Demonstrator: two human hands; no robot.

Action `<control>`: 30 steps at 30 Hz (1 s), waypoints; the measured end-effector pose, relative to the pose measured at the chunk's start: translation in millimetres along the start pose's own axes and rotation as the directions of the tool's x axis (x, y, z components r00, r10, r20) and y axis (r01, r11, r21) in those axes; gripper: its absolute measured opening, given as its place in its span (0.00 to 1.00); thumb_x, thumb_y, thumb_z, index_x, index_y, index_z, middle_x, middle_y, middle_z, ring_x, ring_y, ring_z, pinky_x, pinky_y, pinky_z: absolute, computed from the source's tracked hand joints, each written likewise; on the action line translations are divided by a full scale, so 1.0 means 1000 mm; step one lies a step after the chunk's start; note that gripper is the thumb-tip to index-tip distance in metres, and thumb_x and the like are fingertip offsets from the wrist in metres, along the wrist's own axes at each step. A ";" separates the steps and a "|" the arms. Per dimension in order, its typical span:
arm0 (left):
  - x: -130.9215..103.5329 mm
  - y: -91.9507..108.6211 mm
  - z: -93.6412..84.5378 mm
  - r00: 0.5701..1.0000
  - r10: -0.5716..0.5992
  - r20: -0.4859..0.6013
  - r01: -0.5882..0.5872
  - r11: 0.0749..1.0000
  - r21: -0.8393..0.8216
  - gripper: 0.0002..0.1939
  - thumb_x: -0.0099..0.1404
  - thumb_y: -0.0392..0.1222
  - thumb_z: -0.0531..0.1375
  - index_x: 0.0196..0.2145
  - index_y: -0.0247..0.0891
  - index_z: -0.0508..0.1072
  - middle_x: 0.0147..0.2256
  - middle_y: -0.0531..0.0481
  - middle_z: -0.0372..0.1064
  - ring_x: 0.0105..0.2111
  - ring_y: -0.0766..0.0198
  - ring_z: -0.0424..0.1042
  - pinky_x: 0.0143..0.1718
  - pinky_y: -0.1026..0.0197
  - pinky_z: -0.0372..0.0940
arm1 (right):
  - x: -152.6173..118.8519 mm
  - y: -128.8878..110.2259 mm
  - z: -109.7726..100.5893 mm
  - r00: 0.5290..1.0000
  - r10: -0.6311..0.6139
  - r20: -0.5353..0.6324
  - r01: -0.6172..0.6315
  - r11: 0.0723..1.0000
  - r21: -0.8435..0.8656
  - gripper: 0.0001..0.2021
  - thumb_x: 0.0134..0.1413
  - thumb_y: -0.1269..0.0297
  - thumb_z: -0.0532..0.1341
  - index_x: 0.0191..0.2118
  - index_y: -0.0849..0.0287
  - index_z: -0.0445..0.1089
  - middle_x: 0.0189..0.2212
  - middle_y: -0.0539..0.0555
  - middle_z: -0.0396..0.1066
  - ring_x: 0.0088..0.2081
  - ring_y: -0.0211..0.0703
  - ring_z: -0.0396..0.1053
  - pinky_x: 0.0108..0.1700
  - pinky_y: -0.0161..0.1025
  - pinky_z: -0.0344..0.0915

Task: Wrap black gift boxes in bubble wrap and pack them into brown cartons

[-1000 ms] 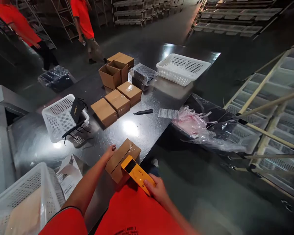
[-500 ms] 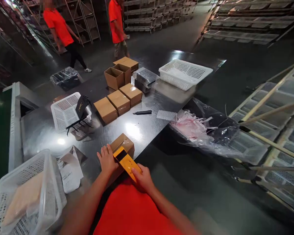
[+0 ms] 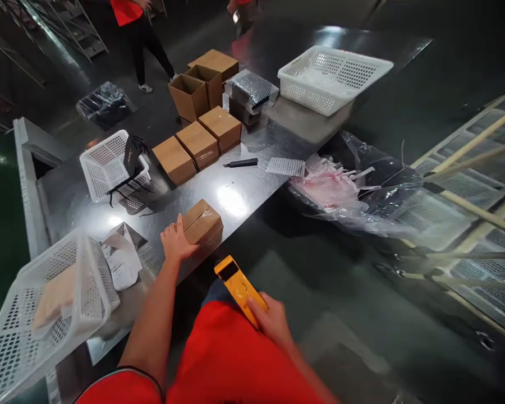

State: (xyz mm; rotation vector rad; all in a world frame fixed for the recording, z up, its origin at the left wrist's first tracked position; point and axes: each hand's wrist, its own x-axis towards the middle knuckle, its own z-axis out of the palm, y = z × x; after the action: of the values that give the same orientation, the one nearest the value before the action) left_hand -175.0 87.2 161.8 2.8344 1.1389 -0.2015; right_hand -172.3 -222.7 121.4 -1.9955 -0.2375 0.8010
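Observation:
A small cardboard box (image 3: 202, 222) with a seam across its top sits at the near edge of the metal table. My left hand (image 3: 177, 240) grips its left near corner, the thumb along the near side and the fingers against the left side. In my right hand (image 3: 271, 317) is a yellow tape dispenser (image 3: 240, 289) with a dark opening at its far end. The dispenser is apart from the box, in front of my body and beyond the table edge. My right fingers are wrapped round it, partly hidden underneath.
Three closed boxes (image 3: 197, 145) stand in a row near a black cutter (image 3: 240, 163). White baskets (image 3: 334, 78) and open boxes (image 3: 188, 96) lie farther back. A bag of pink-white material (image 3: 330, 188) is off the right edge. A person (image 3: 141, 42) stands beyond.
My right hand has drawn the tape dispenser away from the box, toward my body and to the right. My left hand stays on the box. The view has tilted down.

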 end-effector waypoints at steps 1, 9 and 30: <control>0.002 -0.001 -0.001 1.000 -0.005 0.010 0.005 1.000 -0.004 0.60 0.47 0.63 0.66 0.68 0.34 0.43 0.55 0.32 0.62 0.54 0.40 0.62 0.54 0.44 0.54 | -0.006 0.005 -0.002 1.000 0.006 -0.001 -0.006 1.000 -0.010 0.25 0.48 0.38 0.55 0.19 0.55 0.57 0.15 0.48 0.57 0.20 0.36 0.54 0.21 0.35 0.49; 0.058 -0.040 -0.017 0.985 -0.003 0.171 0.050 0.961 -0.270 0.62 0.43 0.57 0.71 0.67 0.36 0.45 0.57 0.32 0.63 0.55 0.42 0.65 0.53 0.49 0.60 | 0.044 -0.025 0.011 0.996 -0.085 -0.008 0.085 0.995 -0.053 0.24 0.47 0.40 0.55 0.18 0.55 0.57 0.15 0.48 0.58 0.20 0.36 0.54 0.22 0.35 0.47; 0.083 -0.066 0.012 0.970 0.183 0.162 -0.197 0.978 0.071 0.72 0.35 0.61 0.72 0.69 0.34 0.40 0.68 0.22 0.31 0.67 0.27 0.26 0.59 0.24 0.30 | 0.148 -0.096 0.082 0.995 -0.090 0.034 0.090 0.996 0.010 0.22 0.49 0.44 0.57 0.20 0.58 0.60 0.16 0.47 0.57 0.21 0.34 0.52 0.22 0.33 0.48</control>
State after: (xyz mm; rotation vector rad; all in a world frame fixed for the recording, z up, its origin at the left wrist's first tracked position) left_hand -162.2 189.7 136.1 2.9188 0.8422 -0.4586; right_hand -95.6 -44.4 107.0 -1.9504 -0.3412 0.7777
